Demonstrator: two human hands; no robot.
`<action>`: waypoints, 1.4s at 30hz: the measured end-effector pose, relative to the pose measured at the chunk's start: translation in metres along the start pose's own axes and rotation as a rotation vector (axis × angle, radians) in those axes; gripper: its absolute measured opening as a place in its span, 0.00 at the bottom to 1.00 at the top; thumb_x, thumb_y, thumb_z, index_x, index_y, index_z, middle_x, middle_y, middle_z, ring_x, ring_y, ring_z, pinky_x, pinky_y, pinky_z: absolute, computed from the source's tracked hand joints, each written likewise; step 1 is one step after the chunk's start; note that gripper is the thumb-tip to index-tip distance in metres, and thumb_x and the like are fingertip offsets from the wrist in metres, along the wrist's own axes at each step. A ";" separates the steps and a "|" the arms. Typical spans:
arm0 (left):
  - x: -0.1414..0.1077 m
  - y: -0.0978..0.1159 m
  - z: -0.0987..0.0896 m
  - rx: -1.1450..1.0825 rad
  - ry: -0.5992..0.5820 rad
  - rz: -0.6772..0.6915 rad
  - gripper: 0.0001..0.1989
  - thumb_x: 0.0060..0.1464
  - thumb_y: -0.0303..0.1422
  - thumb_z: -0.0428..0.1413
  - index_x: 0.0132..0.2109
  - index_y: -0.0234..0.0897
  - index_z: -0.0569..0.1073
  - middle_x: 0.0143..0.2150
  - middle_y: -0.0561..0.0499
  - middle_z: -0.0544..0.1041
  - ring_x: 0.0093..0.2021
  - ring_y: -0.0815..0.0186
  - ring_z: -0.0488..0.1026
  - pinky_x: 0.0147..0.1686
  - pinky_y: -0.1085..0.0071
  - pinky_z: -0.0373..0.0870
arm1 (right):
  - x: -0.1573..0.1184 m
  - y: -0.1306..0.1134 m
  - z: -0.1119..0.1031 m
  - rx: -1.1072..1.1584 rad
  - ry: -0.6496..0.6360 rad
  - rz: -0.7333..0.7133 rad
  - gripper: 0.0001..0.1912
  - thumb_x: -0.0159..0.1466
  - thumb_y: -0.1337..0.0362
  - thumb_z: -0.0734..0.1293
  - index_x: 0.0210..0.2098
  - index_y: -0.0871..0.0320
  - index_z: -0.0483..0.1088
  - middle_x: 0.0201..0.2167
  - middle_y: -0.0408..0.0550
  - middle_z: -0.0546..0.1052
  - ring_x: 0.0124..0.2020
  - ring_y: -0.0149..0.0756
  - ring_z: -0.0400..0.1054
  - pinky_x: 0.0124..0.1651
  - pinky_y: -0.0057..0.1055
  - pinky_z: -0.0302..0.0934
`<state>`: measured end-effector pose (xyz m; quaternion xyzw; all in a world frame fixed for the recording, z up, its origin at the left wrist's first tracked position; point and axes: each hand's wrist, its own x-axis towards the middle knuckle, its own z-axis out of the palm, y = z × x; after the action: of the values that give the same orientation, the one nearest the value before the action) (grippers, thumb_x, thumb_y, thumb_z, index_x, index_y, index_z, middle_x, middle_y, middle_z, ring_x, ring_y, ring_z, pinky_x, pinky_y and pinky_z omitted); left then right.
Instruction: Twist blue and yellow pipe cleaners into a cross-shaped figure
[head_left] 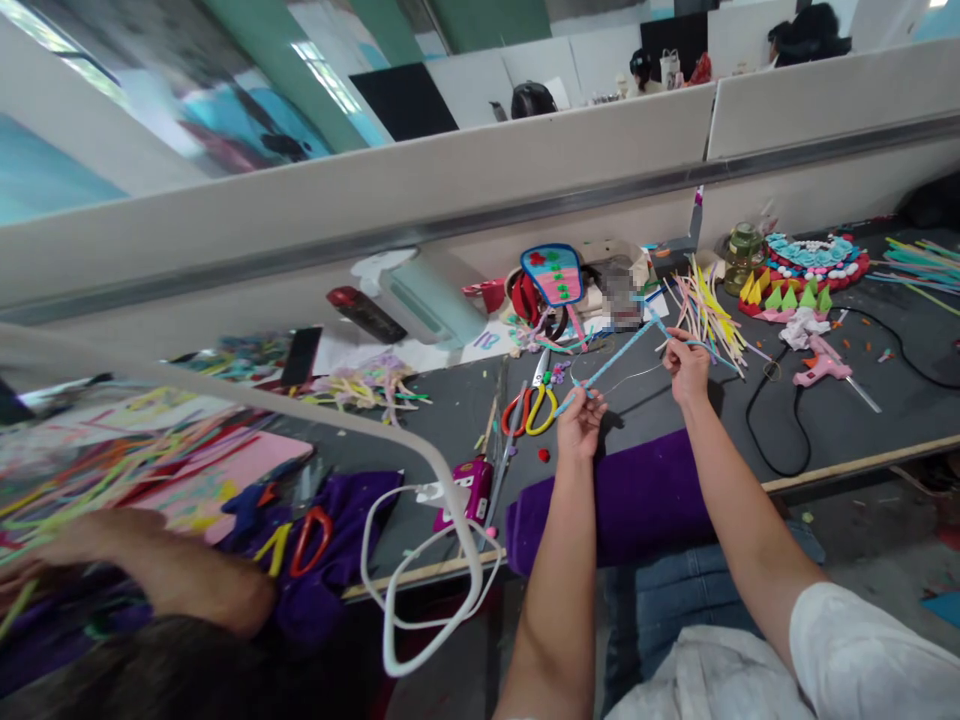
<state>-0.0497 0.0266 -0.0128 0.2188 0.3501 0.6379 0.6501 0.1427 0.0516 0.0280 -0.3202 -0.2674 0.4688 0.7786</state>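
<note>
- Both your bare arms reach forward from the near edge, side by side, forearms rising away from you.
- Your left hand (pixel 580 420) is raised on a straight wrist, its back toward you, fingers curled inward and pinched together in a closed grip.
- Your right hand (pixel 686 365) sits farther off and slightly higher, to the right of the left, fingers bunched, thumb and forefinger pressed together.
- The two hands are near each other but apart.
- Your right upper arm wears a short white sleeve; the left arm shows bare to the elbow.
</note>
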 end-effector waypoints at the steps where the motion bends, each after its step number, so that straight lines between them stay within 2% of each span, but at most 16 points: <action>1: 0.000 0.000 0.000 0.001 0.004 0.003 0.11 0.48 0.34 0.63 0.39 0.36 0.74 0.28 0.53 0.76 0.28 0.72 0.75 0.29 0.77 0.72 | 0.000 -0.001 0.000 -0.008 -0.006 0.004 0.09 0.51 0.63 0.68 0.33 0.57 0.74 0.18 0.37 0.64 0.18 0.22 0.52 0.18 0.22 0.50; 7: 0.000 0.001 0.000 -0.008 0.003 -0.002 0.11 0.48 0.34 0.63 0.38 0.36 0.74 0.27 0.54 0.75 0.28 0.72 0.74 0.29 0.77 0.71 | -0.001 -0.002 -0.001 0.015 -0.048 0.001 0.07 0.50 0.65 0.68 0.31 0.58 0.73 0.17 0.35 0.62 0.16 0.21 0.51 0.17 0.21 0.50; 12: -0.001 0.000 0.001 -0.010 -0.006 0.028 0.13 0.46 0.34 0.65 0.39 0.36 0.74 0.28 0.54 0.76 0.28 0.72 0.74 0.29 0.77 0.71 | 0.001 -0.001 0.000 0.027 -0.057 0.035 0.10 0.52 0.62 0.69 0.34 0.56 0.72 0.20 0.36 0.68 0.18 0.21 0.55 0.19 0.20 0.53; 15: 0.001 -0.001 0.001 -0.020 0.063 0.070 0.14 0.45 0.34 0.65 0.40 0.36 0.74 0.30 0.53 0.77 0.29 0.72 0.75 0.31 0.77 0.71 | 0.000 0.001 0.000 -0.105 -0.094 0.126 0.14 0.53 0.54 0.70 0.33 0.56 0.72 0.25 0.40 0.74 0.20 0.23 0.60 0.20 0.21 0.57; 17: 0.003 -0.001 0.001 -0.037 0.121 0.104 0.13 0.46 0.34 0.65 0.40 0.37 0.74 0.31 0.53 0.77 0.30 0.73 0.75 0.32 0.77 0.71 | -0.002 0.002 -0.001 -0.330 -0.144 0.135 0.16 0.53 0.50 0.70 0.28 0.58 0.71 0.23 0.42 0.74 0.20 0.26 0.62 0.20 0.22 0.56; 19: 0.005 0.000 0.000 -0.059 0.165 0.134 0.13 0.47 0.33 0.64 0.40 0.37 0.74 0.31 0.53 0.77 0.30 0.74 0.75 0.33 0.77 0.71 | -0.006 0.001 -0.002 -0.602 -0.131 0.006 0.17 0.54 0.49 0.69 0.23 0.57 0.71 0.18 0.41 0.71 0.21 0.28 0.62 0.24 0.23 0.57; 21: 0.005 0.000 0.000 -0.071 0.189 0.148 0.12 0.47 0.33 0.64 0.40 0.37 0.75 0.31 0.53 0.77 0.29 0.74 0.75 0.33 0.77 0.71 | -0.009 -0.002 -0.003 -0.804 -0.046 -0.220 0.16 0.57 0.51 0.67 0.24 0.56 0.72 0.20 0.42 0.71 0.24 0.29 0.62 0.31 0.26 0.60; 23: 0.005 0.000 0.002 -0.050 0.175 0.152 0.13 0.46 0.33 0.65 0.40 0.36 0.75 0.30 0.53 0.77 0.28 0.73 0.75 0.32 0.77 0.71 | -0.009 -0.007 -0.005 -0.907 0.022 -0.414 0.13 0.61 0.53 0.65 0.31 0.55 0.73 0.27 0.45 0.73 0.29 0.32 0.64 0.40 0.30 0.61; 26: 0.002 0.000 0.006 0.011 0.094 0.168 0.15 0.44 0.35 0.66 0.40 0.36 0.75 0.30 0.52 0.77 0.28 0.72 0.75 0.31 0.76 0.71 | -0.002 -0.014 -0.006 -0.995 0.010 -0.571 0.13 0.62 0.55 0.64 0.41 0.54 0.73 0.37 0.50 0.74 0.40 0.38 0.65 0.50 0.36 0.59; 29: -0.002 0.001 0.011 0.038 0.016 0.184 0.17 0.42 0.35 0.67 0.39 0.35 0.76 0.29 0.51 0.78 0.28 0.70 0.76 0.30 0.75 0.72 | 0.009 -0.018 -0.007 -1.096 -0.006 -0.633 0.15 0.61 0.56 0.66 0.45 0.54 0.73 0.40 0.52 0.74 0.46 0.42 0.63 0.55 0.41 0.55; 33: -0.007 0.003 0.016 0.063 -0.015 0.176 0.18 0.39 0.36 0.68 0.39 0.34 0.77 0.28 0.51 0.78 0.27 0.69 0.76 0.28 0.75 0.72 | 0.016 -0.021 -0.008 -1.220 -0.027 -0.649 0.13 0.62 0.58 0.65 0.44 0.52 0.74 0.40 0.52 0.74 0.46 0.44 0.63 0.54 0.42 0.54; 42: -0.010 0.007 0.018 0.060 -0.035 0.173 0.16 0.41 0.36 0.67 0.38 0.33 0.76 0.28 0.50 0.77 0.27 0.68 0.75 0.27 0.75 0.73 | 0.014 -0.031 -0.011 -1.187 -0.098 -0.647 0.11 0.64 0.59 0.62 0.39 0.51 0.76 0.35 0.50 0.74 0.44 0.43 0.63 0.55 0.44 0.54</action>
<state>-0.0405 0.0200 0.0060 0.2787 0.3374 0.6768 0.5920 0.1733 0.0505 0.0455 -0.5758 -0.5969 -0.0002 0.5587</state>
